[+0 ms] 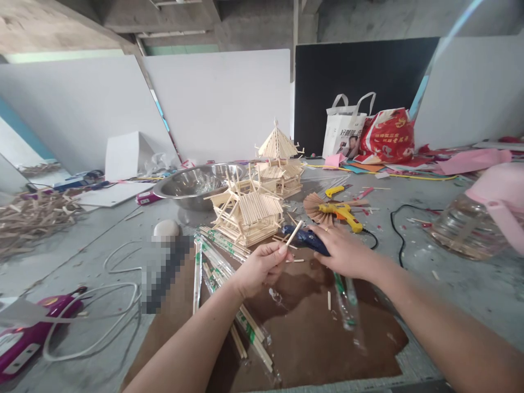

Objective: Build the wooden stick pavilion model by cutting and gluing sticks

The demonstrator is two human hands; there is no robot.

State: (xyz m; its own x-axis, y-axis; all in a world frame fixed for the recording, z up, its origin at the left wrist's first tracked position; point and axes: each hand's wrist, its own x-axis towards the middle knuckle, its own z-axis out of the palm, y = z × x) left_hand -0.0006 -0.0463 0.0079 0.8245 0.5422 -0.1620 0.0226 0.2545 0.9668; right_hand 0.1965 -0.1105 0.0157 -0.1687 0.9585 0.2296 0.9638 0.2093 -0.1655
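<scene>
My left hand (266, 265) pinches a short wooden stick (293, 233), which points up and away to the right. My right hand (341, 248) is closed around a dark blue tool (306, 239); its kind is partly hidden by my fingers. Just beyond my hands stands a small house model of wooden sticks (256, 215), with a taller pointed-roof stick pavilion (280, 164) behind it. Plastic-wrapped chopsticks (216, 278) lie under and beside my left forearm. A brown board (298, 338) covers the table below both hands.
A yellow glue gun (341, 214) with a black cord lies past my right hand. At the right stands a pink-lidded clear jug (466, 224). A metal basin (184, 188) sits behind the models; a purple power strip (36, 327) and white cable lie left. Bags (387, 136) stand at the back.
</scene>
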